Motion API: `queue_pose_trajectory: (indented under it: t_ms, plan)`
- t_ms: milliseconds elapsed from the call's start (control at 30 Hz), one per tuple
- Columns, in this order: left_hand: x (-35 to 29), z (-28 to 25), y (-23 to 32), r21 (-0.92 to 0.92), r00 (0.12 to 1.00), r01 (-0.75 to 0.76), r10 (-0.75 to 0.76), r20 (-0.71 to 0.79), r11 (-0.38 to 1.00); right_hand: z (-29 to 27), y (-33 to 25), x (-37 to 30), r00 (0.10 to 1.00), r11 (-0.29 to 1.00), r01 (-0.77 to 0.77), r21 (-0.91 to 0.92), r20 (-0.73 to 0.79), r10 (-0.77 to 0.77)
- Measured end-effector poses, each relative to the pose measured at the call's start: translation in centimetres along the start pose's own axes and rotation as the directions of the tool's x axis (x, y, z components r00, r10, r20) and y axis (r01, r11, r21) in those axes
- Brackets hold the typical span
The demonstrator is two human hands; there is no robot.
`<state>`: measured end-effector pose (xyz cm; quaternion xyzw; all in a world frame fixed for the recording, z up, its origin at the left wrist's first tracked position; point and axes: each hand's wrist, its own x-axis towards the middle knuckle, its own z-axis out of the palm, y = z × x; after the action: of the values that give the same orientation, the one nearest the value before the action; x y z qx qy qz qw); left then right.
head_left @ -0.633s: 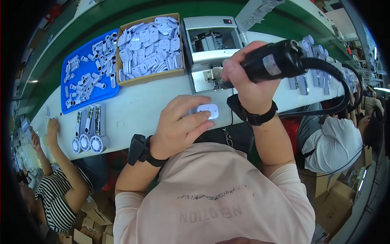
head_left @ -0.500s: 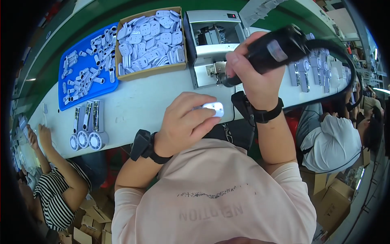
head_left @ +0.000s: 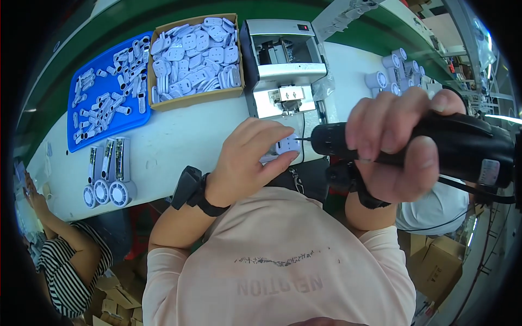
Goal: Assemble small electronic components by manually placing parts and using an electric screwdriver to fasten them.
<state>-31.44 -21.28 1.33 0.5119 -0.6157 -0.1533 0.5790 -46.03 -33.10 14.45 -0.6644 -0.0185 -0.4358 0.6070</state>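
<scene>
White plastic part (head_left: 288,144) sat in front of the silver machine (head_left: 291,71), gripped by the left hand (head_left: 251,149); the right hand (head_left: 399,141), rightward of that machine, grasped a black screwdriver (head_left: 462,142).

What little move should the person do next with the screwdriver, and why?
Maybe the right grip should line the screwdriver's bit up with a dark spot on the white piece, because the bit points right at that piece, which the left grip holds. Whether they touch, I can't tell.
</scene>
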Motion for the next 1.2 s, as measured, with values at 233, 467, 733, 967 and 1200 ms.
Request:
queue_pose_trajectory:
  t_ms: [233, 467, 733, 967, 1200]
  plan:
    - [-0.2, -0.1, 0.1, -0.005, 1.000, -0.002, 0.002, 0.008, 1.000, 1.0, 1.1, -0.3, 0.994, 0.990, -0.101, -0.097, -0.043, 0.097]
    - [-0.3, 0.3, -0.2, -0.027, 1.000, -0.009, 0.009, -0.006, 1.000, 1.1, 1.5, -0.3, 0.996, 0.993, -0.091, -0.068, 0.010, 0.092]
    - [-0.4, 0.5, 0.0, -0.039, 0.999, -0.008, 0.009, 0.039, 0.999, 0.7, 1.3, -1.2, 0.996, 0.996, -0.087, -0.019, 0.007, 0.087]
    - [-1.5, 0.3, -0.1, -0.073, 1.000, -0.028, 0.028, 0.000, 0.997, -0.3, 2.1, -0.4, 0.991, 0.995, -0.057, -0.085, -0.125, 0.046]
    - [-1.8, 0.1, 0.0, -0.069, 0.999, -0.035, 0.034, -0.016, 0.997, -1.5, 9.1, -0.9, 0.900, 0.925, -0.318, -0.208, -0.374, 0.225]
